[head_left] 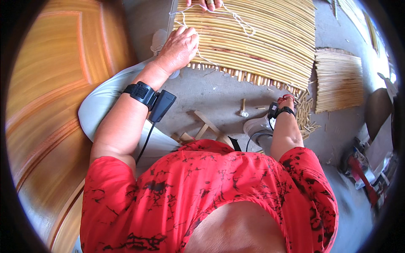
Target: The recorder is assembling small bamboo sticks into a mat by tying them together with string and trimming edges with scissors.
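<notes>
reed mat [261, 38] on floor [219, 95], door [50, 84] left

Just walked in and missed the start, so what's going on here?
A person in a red top bends over a mat of yellow reed sticks on the concrete floor. Their left hand presses on the mat's near edge beside a white cord that runs across it. Their right hand reaches down toward loose short sticks at the mat's corner. Another person's fingers rest on the far edge.
</notes>
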Tool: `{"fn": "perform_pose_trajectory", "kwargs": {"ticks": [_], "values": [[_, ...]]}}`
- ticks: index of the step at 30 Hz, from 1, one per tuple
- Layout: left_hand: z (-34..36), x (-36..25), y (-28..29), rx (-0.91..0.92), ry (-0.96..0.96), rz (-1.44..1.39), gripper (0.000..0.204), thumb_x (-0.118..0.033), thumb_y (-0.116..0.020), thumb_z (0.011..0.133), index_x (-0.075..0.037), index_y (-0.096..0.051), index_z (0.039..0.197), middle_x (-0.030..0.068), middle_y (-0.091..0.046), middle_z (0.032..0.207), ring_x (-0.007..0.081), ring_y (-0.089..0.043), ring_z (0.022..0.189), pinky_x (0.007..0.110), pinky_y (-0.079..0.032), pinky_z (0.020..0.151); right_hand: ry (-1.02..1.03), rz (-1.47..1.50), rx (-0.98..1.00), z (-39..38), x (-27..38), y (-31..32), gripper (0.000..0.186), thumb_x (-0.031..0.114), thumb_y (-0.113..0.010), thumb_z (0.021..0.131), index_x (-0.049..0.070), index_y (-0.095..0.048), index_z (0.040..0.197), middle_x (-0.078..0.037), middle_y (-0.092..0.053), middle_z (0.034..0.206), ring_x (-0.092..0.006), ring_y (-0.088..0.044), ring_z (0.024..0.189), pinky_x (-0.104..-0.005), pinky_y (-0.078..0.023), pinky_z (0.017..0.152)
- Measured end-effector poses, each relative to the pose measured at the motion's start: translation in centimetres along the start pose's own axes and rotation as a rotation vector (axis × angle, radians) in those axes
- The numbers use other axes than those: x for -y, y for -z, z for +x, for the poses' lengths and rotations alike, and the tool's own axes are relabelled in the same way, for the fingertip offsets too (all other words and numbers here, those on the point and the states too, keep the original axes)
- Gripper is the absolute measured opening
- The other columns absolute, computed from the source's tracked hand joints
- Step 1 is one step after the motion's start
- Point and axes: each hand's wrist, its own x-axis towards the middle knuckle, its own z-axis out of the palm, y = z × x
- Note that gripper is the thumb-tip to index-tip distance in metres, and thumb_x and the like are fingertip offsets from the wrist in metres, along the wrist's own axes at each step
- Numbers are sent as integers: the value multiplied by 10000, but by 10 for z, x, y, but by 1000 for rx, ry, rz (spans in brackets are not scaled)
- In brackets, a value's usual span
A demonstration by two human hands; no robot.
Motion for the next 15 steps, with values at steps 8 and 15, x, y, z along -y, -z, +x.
{"fn": "perform_pose_trajectory", "kwargs": {"ticks": [8,15], "values": [[-8,-5,15,192,166,-179,91,-137,-517,775,-60,-486,812,141,-568,760,303,-545,797,395,-429,719,513,265,-15,-83,86,-1,328,428,-540,815,162,-447,647,-1,-434,536,-143,-387,439,-263,-291,395],[-13,10,9,150,98,-163,58,-126,-552,738,-70,-564,739,140,-602,801,319,-559,818,400,-439,720,653,-117,635,-218,104,-45,193,230,-626,788,85,-499,805,-1,-471,580,-95,-413,468,-240,-298,387]]}}
